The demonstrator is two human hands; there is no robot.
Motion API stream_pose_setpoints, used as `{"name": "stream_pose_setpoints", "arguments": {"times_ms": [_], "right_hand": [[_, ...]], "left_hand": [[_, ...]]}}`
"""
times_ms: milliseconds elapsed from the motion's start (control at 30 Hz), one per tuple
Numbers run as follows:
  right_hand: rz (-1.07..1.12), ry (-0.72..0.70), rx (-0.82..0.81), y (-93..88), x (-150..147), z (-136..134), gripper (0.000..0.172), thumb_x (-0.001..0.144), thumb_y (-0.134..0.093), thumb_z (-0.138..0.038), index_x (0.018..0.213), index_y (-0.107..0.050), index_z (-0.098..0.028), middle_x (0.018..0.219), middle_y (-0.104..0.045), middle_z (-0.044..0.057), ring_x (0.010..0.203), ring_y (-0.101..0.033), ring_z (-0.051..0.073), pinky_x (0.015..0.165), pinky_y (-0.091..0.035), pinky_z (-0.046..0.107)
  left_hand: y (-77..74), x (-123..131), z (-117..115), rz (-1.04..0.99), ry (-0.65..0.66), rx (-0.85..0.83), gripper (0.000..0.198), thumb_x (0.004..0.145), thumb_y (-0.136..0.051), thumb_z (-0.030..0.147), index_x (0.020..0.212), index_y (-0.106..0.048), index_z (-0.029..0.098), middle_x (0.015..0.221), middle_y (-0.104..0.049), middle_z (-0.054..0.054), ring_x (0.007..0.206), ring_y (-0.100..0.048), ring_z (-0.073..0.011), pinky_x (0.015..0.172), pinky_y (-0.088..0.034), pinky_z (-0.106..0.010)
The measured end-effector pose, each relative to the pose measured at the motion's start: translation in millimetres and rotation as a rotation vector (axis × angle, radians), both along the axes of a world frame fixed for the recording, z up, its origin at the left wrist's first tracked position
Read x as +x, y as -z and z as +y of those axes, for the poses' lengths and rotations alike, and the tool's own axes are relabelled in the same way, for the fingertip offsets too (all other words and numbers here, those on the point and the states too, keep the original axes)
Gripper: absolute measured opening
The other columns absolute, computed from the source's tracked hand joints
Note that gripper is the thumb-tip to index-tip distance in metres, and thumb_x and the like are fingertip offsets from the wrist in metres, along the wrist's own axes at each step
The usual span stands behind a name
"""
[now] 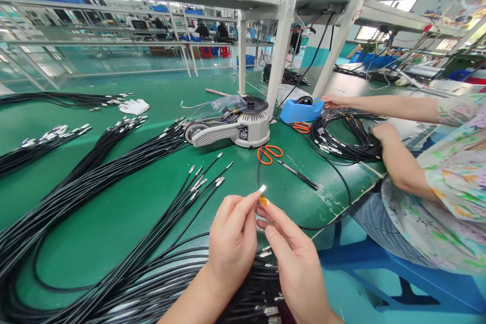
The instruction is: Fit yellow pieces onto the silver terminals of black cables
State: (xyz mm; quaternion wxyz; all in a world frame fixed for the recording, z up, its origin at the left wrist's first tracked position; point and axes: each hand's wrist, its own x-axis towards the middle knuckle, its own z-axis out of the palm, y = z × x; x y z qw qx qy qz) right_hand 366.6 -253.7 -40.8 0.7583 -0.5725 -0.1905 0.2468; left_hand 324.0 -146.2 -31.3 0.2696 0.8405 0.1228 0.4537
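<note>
My left hand (233, 235) is closed in a pinch on the end of a black cable, whose silver metal connector (262, 189) sticks out past the fingertips. Close beside it, my right hand (294, 255) has a small piece of amber tape (265, 202) at its index fingertip, right below the connector. The fingers partly hide where tape and cable meet. Under both hands lies a thick bundle of black cables (170, 273) with metal ends. More cable ends (197, 182) fan out on the green table to the left.
A grey round tape dispenser (250, 129) stands ahead, near orange-handled scissors (270, 154) and a black pen-like tool (298, 175). At right, a co-worker's hand (334, 103) touches a blue tape holder (301, 110) beside coiled cables (326, 136). A white glove (134, 107) lies left; metal posts (283, 35) rise behind.
</note>
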Motion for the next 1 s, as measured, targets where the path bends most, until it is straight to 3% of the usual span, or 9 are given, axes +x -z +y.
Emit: {"name": "stream_pose_setpoints", "arguments": {"times_ms": [367, 467, 600, 767, 1000], "right_hand": [[-0.063, 0.025, -0.083, 2.2, 1, -3, 0.041, 0.089, -0.052, -0.035, 0.128, -0.052, -0.022, 0.13, -0.056, 0.011, 0.114, -0.057, 0.024, 0.096, -0.049, 0.04], [-0.082, 0.071, -0.103, -1.8, 9, -2, 0.035, 0.09, -0.05, -0.04, 0.117, -0.056, -0.02, 0.118, -0.062, 0.011, 0.105, -0.06, 0.022, 0.089, -0.052, 0.036], [-0.077, 0.13, -0.099, -13.6, 22, 11, 0.033, 0.078, -0.064, -0.045, 0.094, -0.058, -0.017, 0.087, -0.065, 0.005, 0.082, -0.063, 0.019, 0.074, -0.054, 0.031], [-0.085, 0.114, -0.099, -20.8, 26, 24, 0.025, 0.078, -0.065, -0.04, 0.081, -0.057, -0.017, 0.075, -0.063, 0.002, 0.071, -0.061, 0.015, 0.067, -0.052, 0.027], [-0.172, 0.118, -0.126, -12.4, 27, 20, 0.018, 0.084, -0.059, -0.034, 0.084, -0.062, -0.016, 0.081, -0.066, 0.004, 0.078, -0.061, 0.017, 0.075, -0.05, 0.03]], "left_hand": [[-0.9, 4, 4, 0.089, -0.031, -0.057, 0.01, 0.087, -0.053, 0.013, 0.093, -0.059, 0.017, 0.082, -0.06, -0.001, 0.074, -0.058, -0.0111, 0.066, -0.05, -0.023], [-0.5, 5, 3, 0.068, -0.039, -0.01, 0.009, 0.086, -0.053, 0.013, 0.093, -0.058, 0.017, 0.081, -0.06, -0.002, 0.073, -0.057, -0.0115, 0.065, -0.05, -0.024], [3.0, 4, 2, 0.067, -0.062, 0.059, 0.01, 0.085, -0.054, 0.014, 0.094, -0.057, 0.017, 0.083, -0.059, -0.003, 0.075, -0.059, -0.0135, 0.066, -0.051, -0.026], [3.8, 4, 3, 0.063, -0.071, 0.086, 0.011, 0.085, -0.054, 0.013, 0.095, -0.057, 0.016, 0.084, -0.06, -0.004, 0.076, -0.059, -0.0137, 0.066, -0.052, -0.027], [-5.1, 3, 2, 0.122, -0.024, -0.153, 0.009, 0.087, -0.052, 0.019, 0.087, -0.061, 0.019, 0.08, -0.063, -0.002, 0.072, -0.06, -0.0126, 0.064, -0.05, -0.025]]}}
